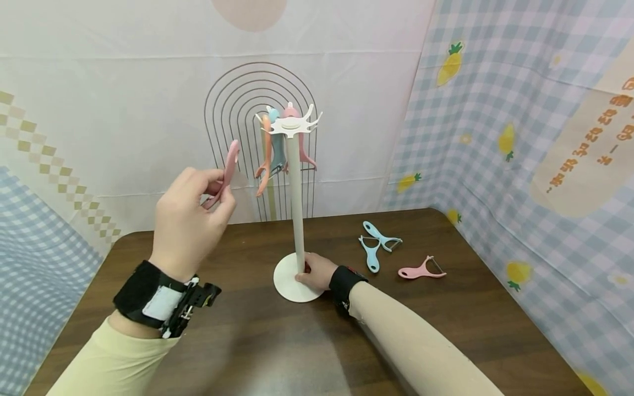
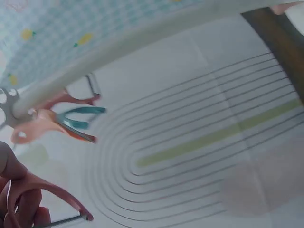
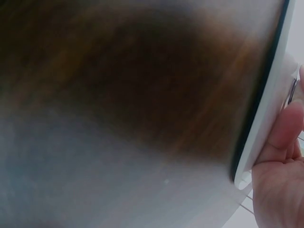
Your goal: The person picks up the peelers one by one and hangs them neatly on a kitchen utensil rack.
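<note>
Pinching a pink peeler (image 1: 230, 161), left hand (image 1: 190, 202) hovers while right hand (image 1: 319, 271) grips white stand (image 1: 295, 203)

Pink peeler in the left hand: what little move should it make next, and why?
I think the left hand should probably move the pink peeler toward a bare hook on the white stand. Three other peelers already hang there, and the right hand holds the stand near its base.
</note>
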`<control>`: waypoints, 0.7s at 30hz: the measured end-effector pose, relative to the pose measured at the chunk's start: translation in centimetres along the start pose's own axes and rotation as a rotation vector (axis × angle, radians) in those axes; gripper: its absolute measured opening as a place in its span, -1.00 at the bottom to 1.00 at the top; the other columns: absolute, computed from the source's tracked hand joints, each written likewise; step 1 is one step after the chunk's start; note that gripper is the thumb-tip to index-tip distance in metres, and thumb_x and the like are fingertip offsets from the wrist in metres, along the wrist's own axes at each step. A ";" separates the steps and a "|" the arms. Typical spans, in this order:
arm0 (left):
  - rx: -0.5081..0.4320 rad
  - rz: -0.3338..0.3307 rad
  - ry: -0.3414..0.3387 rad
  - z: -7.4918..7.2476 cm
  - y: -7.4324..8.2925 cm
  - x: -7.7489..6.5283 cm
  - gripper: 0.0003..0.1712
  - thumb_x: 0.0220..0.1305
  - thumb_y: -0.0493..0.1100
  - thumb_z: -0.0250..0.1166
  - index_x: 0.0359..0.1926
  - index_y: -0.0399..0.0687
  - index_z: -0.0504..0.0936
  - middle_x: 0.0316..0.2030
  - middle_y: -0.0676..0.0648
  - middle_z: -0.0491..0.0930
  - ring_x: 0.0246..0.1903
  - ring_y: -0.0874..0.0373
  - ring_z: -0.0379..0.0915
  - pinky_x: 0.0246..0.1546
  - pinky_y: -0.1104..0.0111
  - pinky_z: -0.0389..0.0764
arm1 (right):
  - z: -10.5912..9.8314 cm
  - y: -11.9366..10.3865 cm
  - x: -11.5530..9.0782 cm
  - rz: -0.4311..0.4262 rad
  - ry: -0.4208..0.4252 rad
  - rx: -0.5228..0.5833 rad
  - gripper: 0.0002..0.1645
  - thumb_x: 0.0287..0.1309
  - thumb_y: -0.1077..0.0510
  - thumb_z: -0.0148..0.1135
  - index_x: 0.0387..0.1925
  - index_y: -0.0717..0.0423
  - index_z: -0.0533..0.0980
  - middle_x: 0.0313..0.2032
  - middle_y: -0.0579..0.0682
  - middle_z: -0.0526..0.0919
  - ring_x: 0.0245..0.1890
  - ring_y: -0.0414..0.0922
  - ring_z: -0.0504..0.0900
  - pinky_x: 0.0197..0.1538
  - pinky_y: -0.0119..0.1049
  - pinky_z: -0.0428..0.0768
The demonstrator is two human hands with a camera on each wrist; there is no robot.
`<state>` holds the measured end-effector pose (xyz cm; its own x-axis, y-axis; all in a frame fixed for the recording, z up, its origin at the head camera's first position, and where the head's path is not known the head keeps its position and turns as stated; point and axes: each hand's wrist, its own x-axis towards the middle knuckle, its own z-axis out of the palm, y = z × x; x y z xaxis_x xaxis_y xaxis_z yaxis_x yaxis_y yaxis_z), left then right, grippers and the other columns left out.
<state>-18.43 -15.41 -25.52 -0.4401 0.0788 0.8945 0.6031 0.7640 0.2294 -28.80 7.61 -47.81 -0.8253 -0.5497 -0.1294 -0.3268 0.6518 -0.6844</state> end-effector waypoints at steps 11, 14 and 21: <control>0.033 0.042 0.020 0.3 2.2 2.4 -0.83 0.22 -0.31 0.15 -0.22 -0.29 0.62 -0.40 -0.17 0.53 -0.38 0.06 0.53 -0.45 0.25 0.42 | -0.1 -0.1 -0.2 0.000 0.000 0.003 -0.62 0.20 0.18 0.32 0.02 0.17 0.46 -0.20 0.00 0.59 -0.21 -0.16 0.54 -0.06 -0.22 0.50; 0.024 0.026 0.023 0.5 2.5 2.7 -0.82 0.21 -0.32 0.15 -0.21 -0.29 0.63 -0.40 -0.16 0.54 -0.37 0.05 0.54 -0.43 0.22 0.45 | -0.1 0.0 -0.1 0.001 -0.002 0.008 -0.63 0.20 0.18 0.31 0.01 0.16 0.46 -0.21 -0.02 0.58 -0.22 -0.16 0.52 -0.06 -0.22 0.49; 0.053 0.065 0.011 0.9 2.8 3.1 -0.82 0.22 -0.35 0.14 -0.21 -0.31 0.63 -0.41 -0.18 0.53 -0.38 0.02 0.52 -0.38 0.21 0.52 | -0.2 0.0 -0.1 -0.007 -0.001 0.020 -0.66 0.20 0.18 0.31 -0.02 0.15 0.46 -0.27 -0.04 0.55 -0.26 -0.14 0.50 -0.08 -0.20 0.48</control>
<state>-18.74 -12.49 -22.42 -0.3937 0.1220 0.9111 0.5934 0.7907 0.1505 -28.76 7.78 -47.69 -0.8223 -0.5551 -0.1251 -0.3238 0.6374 -0.6992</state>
